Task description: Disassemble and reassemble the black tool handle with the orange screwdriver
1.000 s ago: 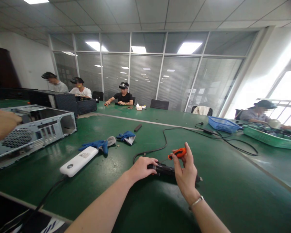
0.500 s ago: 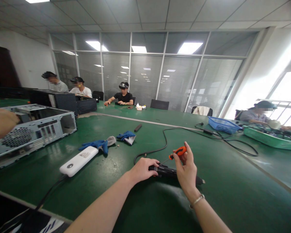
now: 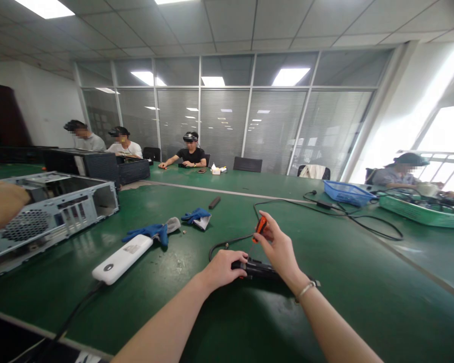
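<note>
On the green table (image 3: 348, 282) lies a long black corded tool (image 3: 264, 269), with a small light metal tip at its right end. My left hand (image 3: 223, 269) is closed over the tool's left end, fingers wrapped on it. A screwdriver (image 3: 261, 228) with an orange and black handle is pinched in my right hand (image 3: 278, 247). Its thin shaft points steeply down to the tool, close to my left fingertips. I cannot make out exactly where the screwdriver's tip meets the tool. My right hand and wrist hide part of the tool.
Left of my hands are a white power bank-like box (image 3: 123, 258), blue gloves (image 3: 151, 233) and a dark bar (image 3: 214, 202). An open computer case (image 3: 71, 206) has another person's hand (image 3: 3, 204) over it. Blue basket (image 3: 348, 194) and green basket (image 3: 419, 214) stand right, near cables.
My right hand has moved left and slightly up, and the screwdriver has turned from a slant to nearly upright. My left hand stays on the tool.
</note>
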A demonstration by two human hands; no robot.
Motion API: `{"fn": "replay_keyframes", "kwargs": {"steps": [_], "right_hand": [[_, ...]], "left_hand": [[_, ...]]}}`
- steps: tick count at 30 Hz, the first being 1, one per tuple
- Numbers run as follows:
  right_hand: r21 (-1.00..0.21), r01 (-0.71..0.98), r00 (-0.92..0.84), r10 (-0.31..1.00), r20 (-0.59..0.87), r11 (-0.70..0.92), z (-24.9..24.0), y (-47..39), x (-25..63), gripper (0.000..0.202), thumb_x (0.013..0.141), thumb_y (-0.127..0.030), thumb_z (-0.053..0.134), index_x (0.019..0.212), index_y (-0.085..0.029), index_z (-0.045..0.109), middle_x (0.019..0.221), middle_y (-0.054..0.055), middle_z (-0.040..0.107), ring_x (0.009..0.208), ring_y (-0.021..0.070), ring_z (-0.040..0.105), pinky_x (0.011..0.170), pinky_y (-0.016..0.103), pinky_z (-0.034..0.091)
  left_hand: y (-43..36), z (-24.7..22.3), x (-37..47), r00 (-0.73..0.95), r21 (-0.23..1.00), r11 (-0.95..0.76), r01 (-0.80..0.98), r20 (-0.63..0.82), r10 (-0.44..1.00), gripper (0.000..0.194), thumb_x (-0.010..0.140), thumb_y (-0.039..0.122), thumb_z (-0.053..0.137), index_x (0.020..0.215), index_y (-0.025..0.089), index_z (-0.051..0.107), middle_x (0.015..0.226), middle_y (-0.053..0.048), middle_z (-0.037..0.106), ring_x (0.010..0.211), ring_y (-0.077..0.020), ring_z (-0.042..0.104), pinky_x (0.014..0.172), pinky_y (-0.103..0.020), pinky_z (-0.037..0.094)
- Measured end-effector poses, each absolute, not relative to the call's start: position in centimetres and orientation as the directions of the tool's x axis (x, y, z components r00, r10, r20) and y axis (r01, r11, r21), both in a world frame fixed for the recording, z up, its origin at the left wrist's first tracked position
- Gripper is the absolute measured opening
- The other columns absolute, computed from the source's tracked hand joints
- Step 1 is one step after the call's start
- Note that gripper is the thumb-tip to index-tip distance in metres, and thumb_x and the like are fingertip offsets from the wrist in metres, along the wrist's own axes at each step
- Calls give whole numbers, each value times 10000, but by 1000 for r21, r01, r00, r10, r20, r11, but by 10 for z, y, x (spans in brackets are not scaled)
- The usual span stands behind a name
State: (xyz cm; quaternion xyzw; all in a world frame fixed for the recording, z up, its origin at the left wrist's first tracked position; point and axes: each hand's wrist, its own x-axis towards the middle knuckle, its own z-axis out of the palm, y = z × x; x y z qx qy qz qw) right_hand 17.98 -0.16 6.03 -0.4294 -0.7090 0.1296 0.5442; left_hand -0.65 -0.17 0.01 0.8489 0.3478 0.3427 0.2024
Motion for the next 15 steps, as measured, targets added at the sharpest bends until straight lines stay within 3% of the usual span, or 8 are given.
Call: {"fn": "replay_keyframes", "kwargs": {"steps": [3,7,9,13,15], "right_hand": [[-718,369,-73,788,611,591,62,-2,175,571,849,-301,530,1391,-221,370,922,42,690,754,180,693,734,332,570],[-637,572,107,723,683,517,53,-6,178,556,811,-338,600,1337,-232,454,912,51,680,742,205,674,720,364,559],[-618,596,110,710,695,512,50,-8,181,534,806,-343,611,1313,-233,485,884,43,676,738,204,666,718,359,553],[-713,418,16,780,626,563,51,-9,183,555,863,-317,531,1388,-221,378,912,38,689,779,179,683,765,325,549],[-720,411,21,784,620,559,51,-10,180,570,874,-306,508,1409,-220,333,974,54,681,814,178,680,783,325,541]], "left_hand": [[-2,0,-6,509,595,-661,457,434,743,266,686,184,768,944,190,704,1151,-53,681,1049,-220,646,972,-307,448],[-1,0,-5,509,621,-651,436,426,748,268,686,182,766,945,186,698,1152,-51,680,1047,-213,646,974,-296,445],[-1,-1,-5,500,625,-642,444,422,756,270,685,180,766,945,187,695,1160,-53,676,1059,-222,639,982,-308,438],[1,-2,-4,479,640,-628,442,423,769,289,674,169,773,951,187,692,1149,-55,682,1048,-224,644,978,-309,439],[1,-2,-4,473,648,-624,436,425,772,284,671,170,777,942,183,693,1140,-56,686,1035,-219,651,973,-303,442]]}}
